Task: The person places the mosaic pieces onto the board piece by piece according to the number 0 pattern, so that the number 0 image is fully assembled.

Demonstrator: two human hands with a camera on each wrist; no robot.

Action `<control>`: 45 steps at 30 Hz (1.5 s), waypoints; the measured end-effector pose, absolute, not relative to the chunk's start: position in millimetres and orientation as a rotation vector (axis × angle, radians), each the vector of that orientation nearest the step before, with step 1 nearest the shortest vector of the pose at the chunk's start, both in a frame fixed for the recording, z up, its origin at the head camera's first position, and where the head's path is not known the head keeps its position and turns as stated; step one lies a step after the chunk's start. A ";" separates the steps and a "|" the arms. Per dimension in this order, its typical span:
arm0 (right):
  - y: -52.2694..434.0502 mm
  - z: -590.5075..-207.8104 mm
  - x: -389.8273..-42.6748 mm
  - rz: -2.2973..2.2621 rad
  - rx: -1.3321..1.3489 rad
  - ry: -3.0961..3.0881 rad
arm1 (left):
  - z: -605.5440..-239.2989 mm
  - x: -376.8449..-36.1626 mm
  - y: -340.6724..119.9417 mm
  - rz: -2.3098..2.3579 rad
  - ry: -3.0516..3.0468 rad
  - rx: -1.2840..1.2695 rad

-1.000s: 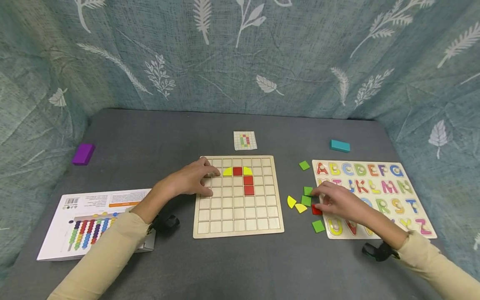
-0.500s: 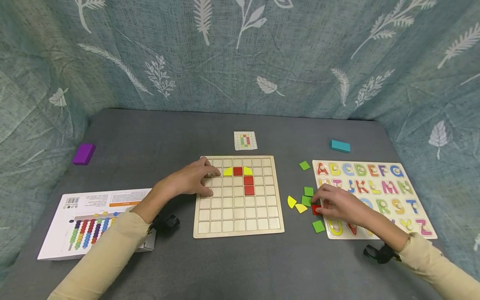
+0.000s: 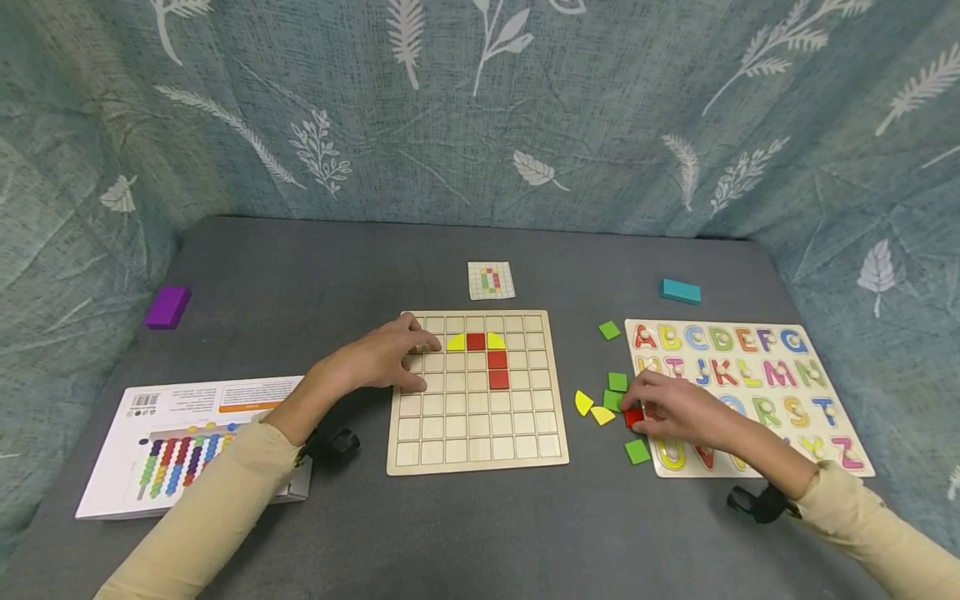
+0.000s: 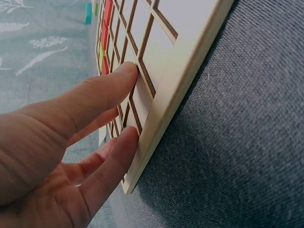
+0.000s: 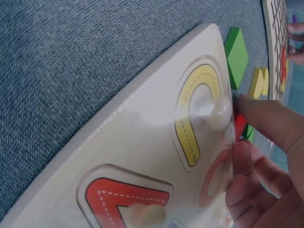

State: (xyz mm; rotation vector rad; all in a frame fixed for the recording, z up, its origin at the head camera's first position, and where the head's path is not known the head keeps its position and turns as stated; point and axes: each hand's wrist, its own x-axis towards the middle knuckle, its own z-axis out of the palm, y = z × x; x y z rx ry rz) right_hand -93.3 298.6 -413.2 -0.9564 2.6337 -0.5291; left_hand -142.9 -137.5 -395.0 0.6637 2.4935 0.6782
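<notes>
Steadying the grid board (image 3: 477, 392) at its left edge, the left hand (image 3: 382, 358) is laid flat with fingers extended, while the red square tile (image 3: 633, 417), beside the alphabet puzzle (image 3: 750, 396), is pinched by the right hand (image 3: 678, 408) for lifting.

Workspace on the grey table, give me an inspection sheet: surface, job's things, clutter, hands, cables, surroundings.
Surface: grey fabric table.
Job's things: wooden grid board holding three red squares and two yellow quarter-circles; red square tile among loose green and yellow tiles; pattern card behind the board.
Clutter: alphabet puzzle, booklet, purple block, teal block.
Hands: left hand rests on the board's left edge; right hand pinches the red tile.
Cables: nothing seen.
Surroundings: leaf-print teal curtain.
</notes>
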 end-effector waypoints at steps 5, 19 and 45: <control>298.0 -412.8 -92.9 -0.529 -0.993 2.617 | -394.5 -142.8 -137.3 0.675 2.489 0.656; 296.7 -413.3 -90.3 -0.506 -1.100 2.609 | -395.8 -141.9 -137.8 0.673 2.481 0.629; 204.9 -394.4 -123.9 -0.896 -1.441 2.576 | -394.4 -143.5 -137.6 0.688 2.472 0.636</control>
